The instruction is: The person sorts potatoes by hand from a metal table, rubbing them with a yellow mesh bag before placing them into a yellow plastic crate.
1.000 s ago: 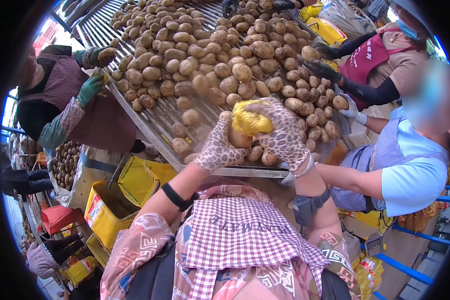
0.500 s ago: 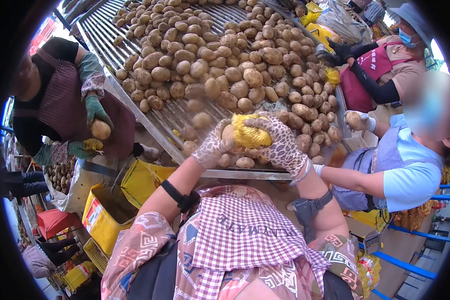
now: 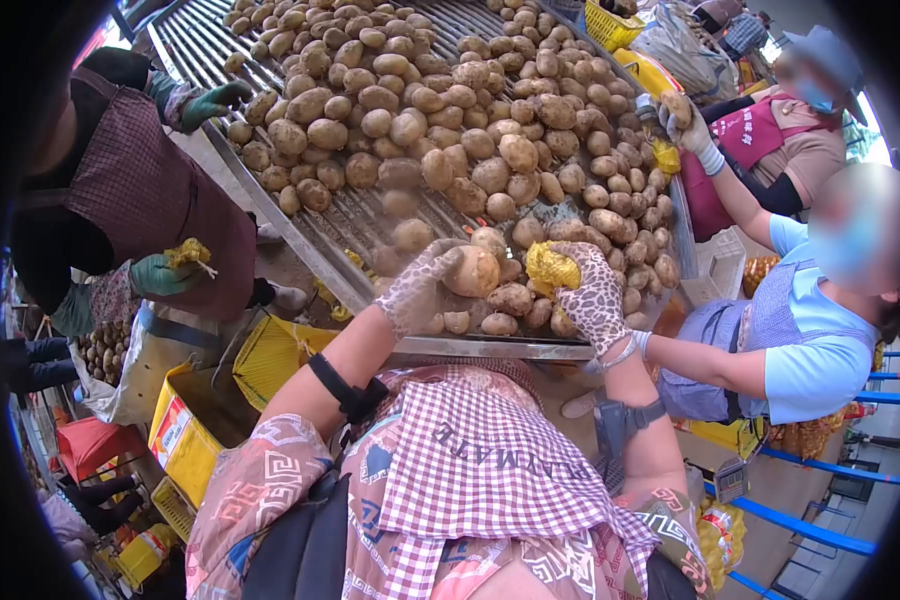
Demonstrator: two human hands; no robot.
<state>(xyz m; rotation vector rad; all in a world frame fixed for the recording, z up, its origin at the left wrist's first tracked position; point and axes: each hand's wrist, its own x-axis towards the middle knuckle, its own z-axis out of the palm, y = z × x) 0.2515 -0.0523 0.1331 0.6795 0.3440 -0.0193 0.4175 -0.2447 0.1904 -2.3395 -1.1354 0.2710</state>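
My left hand, in a spotted glove, is closed around a large potato at the near edge of the sorting table. To its right, my right hand, in a similar spotted glove, grips a bunched yellow mesh. The two hands are apart, with potatoes between and below them. Many loose potatoes cover the slatted metal table beyond both hands.
A co-worker's green gloved hand holds yellow mesh at the left; that person's other hand reaches to the table. Two co-workers stand at the right, one gloved hand holding a potato. Yellow crates stand at lower left. The table's metal rim runs before me.
My hands have moved apart; the yellow mesh is now bunched in my right hand and the potato is in my left. The left co-worker's upper hand has moved to the table without its potato.
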